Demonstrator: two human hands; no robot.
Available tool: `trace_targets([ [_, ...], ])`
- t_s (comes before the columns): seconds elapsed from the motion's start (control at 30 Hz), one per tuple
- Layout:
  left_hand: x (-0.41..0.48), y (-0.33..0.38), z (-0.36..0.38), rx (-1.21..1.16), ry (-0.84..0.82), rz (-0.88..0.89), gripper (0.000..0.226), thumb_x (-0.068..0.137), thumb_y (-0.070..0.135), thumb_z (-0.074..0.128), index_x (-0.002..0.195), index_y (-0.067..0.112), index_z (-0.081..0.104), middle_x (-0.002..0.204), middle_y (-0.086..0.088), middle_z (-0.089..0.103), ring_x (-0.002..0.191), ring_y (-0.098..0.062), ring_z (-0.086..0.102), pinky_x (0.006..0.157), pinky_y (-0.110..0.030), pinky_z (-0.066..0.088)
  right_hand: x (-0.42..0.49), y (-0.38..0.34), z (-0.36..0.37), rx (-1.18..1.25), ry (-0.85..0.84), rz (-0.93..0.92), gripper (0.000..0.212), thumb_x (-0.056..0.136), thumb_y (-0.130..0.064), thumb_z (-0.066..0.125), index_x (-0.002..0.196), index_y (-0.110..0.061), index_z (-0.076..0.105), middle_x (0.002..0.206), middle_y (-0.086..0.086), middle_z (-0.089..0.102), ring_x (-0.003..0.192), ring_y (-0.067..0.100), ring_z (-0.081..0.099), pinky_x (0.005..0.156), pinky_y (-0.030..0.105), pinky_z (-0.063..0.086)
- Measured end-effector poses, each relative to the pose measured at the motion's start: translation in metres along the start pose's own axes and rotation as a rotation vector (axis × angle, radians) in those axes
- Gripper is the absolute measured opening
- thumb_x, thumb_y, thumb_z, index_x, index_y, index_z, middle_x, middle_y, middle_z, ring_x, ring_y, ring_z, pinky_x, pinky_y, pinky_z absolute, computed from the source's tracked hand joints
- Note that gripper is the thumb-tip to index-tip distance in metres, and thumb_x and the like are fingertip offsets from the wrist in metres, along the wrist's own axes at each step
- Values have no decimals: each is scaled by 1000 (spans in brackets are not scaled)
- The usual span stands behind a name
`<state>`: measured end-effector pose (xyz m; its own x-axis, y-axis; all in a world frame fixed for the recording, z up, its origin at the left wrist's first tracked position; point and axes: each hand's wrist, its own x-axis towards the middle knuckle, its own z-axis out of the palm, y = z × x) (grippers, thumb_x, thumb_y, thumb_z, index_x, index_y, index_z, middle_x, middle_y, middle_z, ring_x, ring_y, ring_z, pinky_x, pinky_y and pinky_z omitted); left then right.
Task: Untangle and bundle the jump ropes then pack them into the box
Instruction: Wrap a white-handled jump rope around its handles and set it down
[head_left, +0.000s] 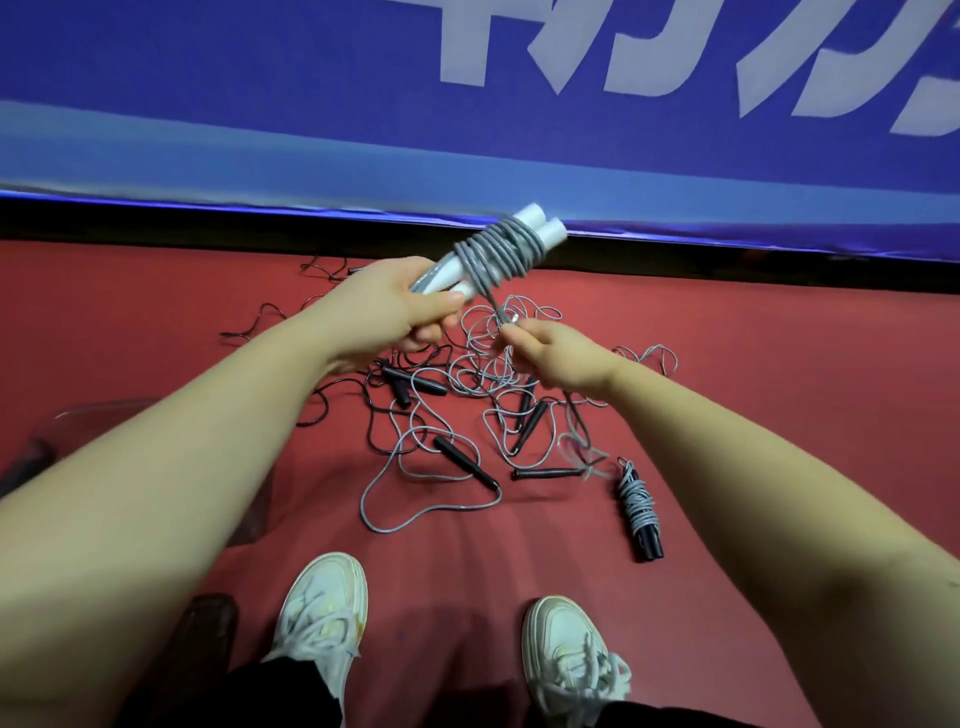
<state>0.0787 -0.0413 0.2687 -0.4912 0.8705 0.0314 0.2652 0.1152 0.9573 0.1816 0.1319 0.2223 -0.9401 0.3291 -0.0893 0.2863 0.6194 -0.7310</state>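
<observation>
My left hand (395, 306) grips two white jump-rope handles (540, 228) held side by side, with grey cord (498, 254) coiled several times around them. My right hand (556, 353) pinches the loose grey cord just below the coil. On the red floor beneath lies a tangle of grey and black jump ropes (467, 415) with black handles. One wound bundle with black handles (640, 512) lies apart at the right. A clear plastic box (72, 415) shows at the left, mostly hidden by my left arm.
A blue banner with white lettering (467, 104) stands along the far edge of the red floor. My two white sneakers (322, 613) are at the bottom. A dark object (208, 639) sits by my left foot.
</observation>
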Motion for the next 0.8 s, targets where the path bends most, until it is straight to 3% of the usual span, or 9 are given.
trace_targets([
  [0.1, 11, -4, -5, -59, 196, -21, 14, 96, 10, 51, 84, 16, 51, 72, 1, 53, 46, -2, 41, 41, -12, 31, -2, -1, 15, -113, -102, 36, 19, 100, -30, 41, 94, -16, 51, 64, -6, 43, 54, 7, 38, 47, 14, 31],
  [0.17, 18, -9, -8, 41, 319, -25, 16, 95, 12, 52, 80, 18, 52, 72, -1, 56, 49, -7, 45, 45, -19, 40, -5, -7, 26, -254, -162, 8, 15, 100, -28, 42, 93, -15, 45, 69, -5, 47, 62, 11, 44, 50, 15, 33],
  [0.23, 22, -17, -10, 285, 406, -42, 17, 93, 16, 53, 77, 19, 54, 77, -6, 63, 62, -19, 55, 65, -34, 52, -8, -17, 30, -390, -193, -6, 14, 100, -27, 41, 100, -13, 45, 88, 5, 57, 80, 22, 52, 63, 25, 35],
  [0.3, 23, -25, -12, 427, 475, -95, 7, 92, 19, 56, 90, 12, 56, 86, -9, 66, 78, -25, 60, 75, -38, 50, -12, -31, 30, -524, -174, 8, 21, 100, -26, 38, 111, -8, 44, 109, 16, 59, 91, 29, 52, 71, 29, 36],
  [0.37, 24, -36, -17, 493, 524, -158, 28, 91, 21, 60, 109, 4, 46, 98, -13, 66, 90, -29, 62, 73, -36, 45, -18, -44, 27, -635, -131, 6, 21, 99, -22, 37, 112, -7, 43, 112, 16, 59, 85, 29, 49, 68, 30, 34],
  [0.43, 24, -44, -23, 557, 533, -176, 34, 91, 21, 60, 111, 2, 39, 105, -17, 65, 95, -35, 61, 74, -38, 43, -24, -60, 24, -727, -73, -37, 20, 97, -16, 37, 113, -7, 44, 112, 15, 59, 85, 30, 50, 67, 30, 34],
  [0.53, 21, -52, -27, 693, 491, -189, 28, 92, 19, 58, 108, 8, 37, 98, -16, 62, 86, -34, 56, 69, -36, 37, -30, -82, 16, -843, 38, -129, 23, 95, -14, 40, 113, -10, 53, 107, 11, 61, 82, 27, 48, 66, 29, 36],
  [0.67, 12, -57, -20, 957, 292, -134, 20, 94, 23, 54, 101, 11, 41, 87, -12, 51, 83, -34, 51, 65, -35, 33, -31, -104, -3, -1062, 208, -229, 20, 95, -21, 47, 107, -16, 62, 89, 5, 57, 78, 28, 53, 60, 28, 34],
  [0.8, 6, -53, -11, 1035, 10, -31, 24, 88, 25, 64, 108, 14, 57, 99, -10, 64, 97, -31, 59, 72, -32, 39, -24, -113, -29, -1108, 309, -314, 26, 92, -40, 53, 109, -25, 65, 106, 3, 61, 97, 29, 58, 50, 23, 20],
])
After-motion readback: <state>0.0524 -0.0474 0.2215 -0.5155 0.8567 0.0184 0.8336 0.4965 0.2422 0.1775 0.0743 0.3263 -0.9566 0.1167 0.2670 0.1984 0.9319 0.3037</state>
